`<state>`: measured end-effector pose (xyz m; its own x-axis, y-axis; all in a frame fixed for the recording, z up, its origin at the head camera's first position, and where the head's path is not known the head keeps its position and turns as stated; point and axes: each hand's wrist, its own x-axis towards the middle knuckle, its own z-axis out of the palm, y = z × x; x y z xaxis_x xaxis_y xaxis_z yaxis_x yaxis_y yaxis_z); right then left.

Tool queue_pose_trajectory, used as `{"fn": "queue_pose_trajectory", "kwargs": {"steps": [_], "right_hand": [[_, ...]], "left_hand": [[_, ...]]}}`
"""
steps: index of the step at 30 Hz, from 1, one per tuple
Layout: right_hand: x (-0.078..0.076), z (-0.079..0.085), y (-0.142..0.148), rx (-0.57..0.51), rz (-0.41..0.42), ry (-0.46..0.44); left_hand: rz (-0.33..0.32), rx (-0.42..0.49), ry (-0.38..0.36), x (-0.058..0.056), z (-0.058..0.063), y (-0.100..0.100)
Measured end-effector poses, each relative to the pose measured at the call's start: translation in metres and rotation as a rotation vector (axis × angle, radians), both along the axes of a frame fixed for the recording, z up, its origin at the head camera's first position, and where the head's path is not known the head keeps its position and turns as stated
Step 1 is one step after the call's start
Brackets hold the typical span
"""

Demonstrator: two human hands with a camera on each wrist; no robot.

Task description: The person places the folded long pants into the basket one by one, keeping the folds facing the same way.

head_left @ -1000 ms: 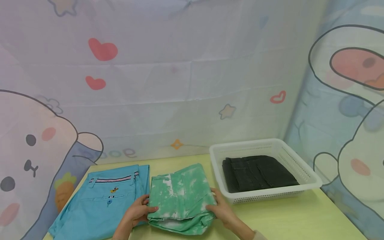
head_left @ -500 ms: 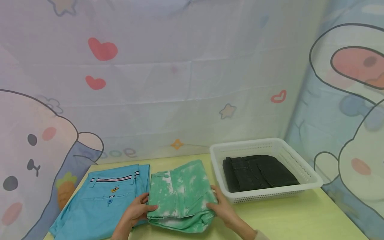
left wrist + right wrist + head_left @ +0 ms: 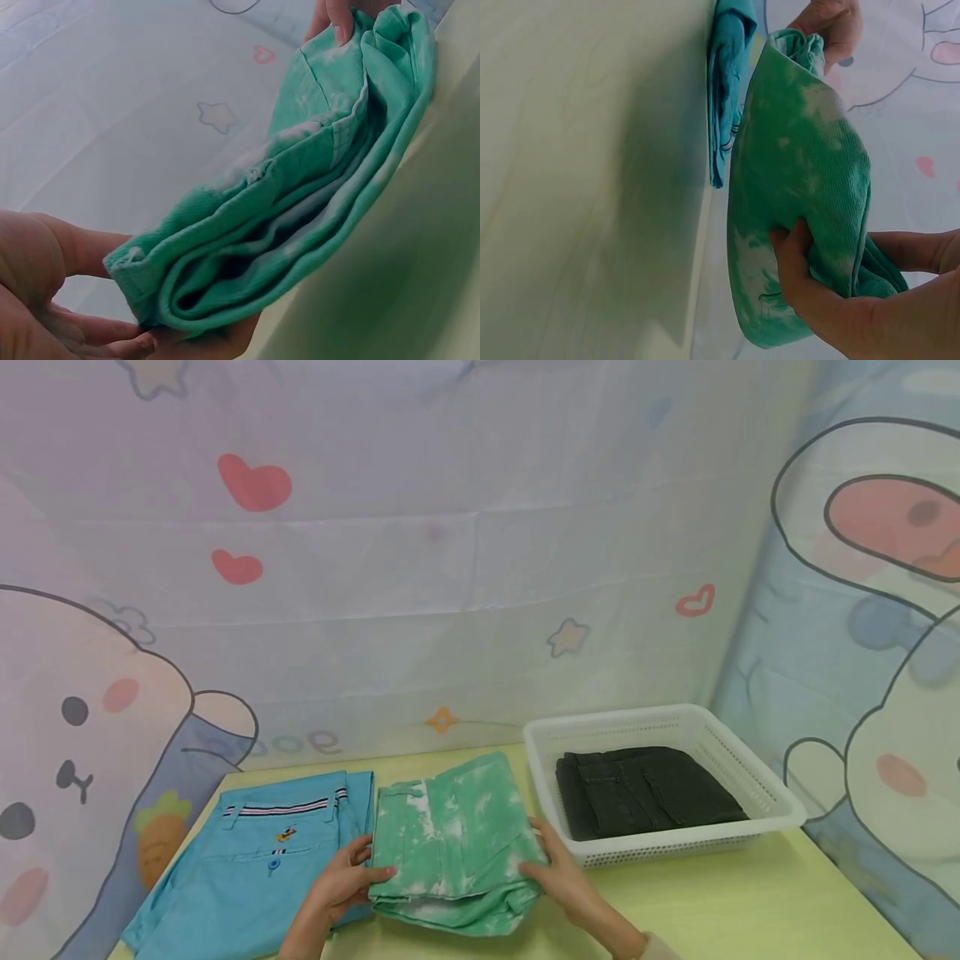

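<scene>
A green and white tie-dye garment, folded into a thick bundle like trousers, is held between both hands, raised off the table. My left hand grips its left edge, thumb on top and fingers beneath. On the opposite edge my right hand holds it the same way, the thumb over the upper face. In the left wrist view, layered folds of the green trousers show at the near end, with the left hand around one corner. The right wrist view shows the right hand curled under the bundle.
Folded light blue trousers with a striped waistband lie on the yellow-green table at the left. A white perforated basket stands at the right, with folded black trousers in it. A printed curtain hangs behind.
The green trousers have risen slightly and shifted a little away from me, with both hands keeping their grip. The blue trousers and the basket stay put.
</scene>
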<state>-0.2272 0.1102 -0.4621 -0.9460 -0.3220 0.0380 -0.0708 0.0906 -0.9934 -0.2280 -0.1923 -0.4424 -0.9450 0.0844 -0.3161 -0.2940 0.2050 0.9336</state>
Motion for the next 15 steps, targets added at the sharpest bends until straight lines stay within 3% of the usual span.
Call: {"fn": "queue_pose_trajectory", "kwargs": {"steps": [15], "right_hand": [[-0.0012, 0.0053, 0.0054, 0.001, -0.024, 0.045]], "left_hand": [[0.042, 0.024, -0.014, 0.0008, 0.0078, 0.0055]]}}
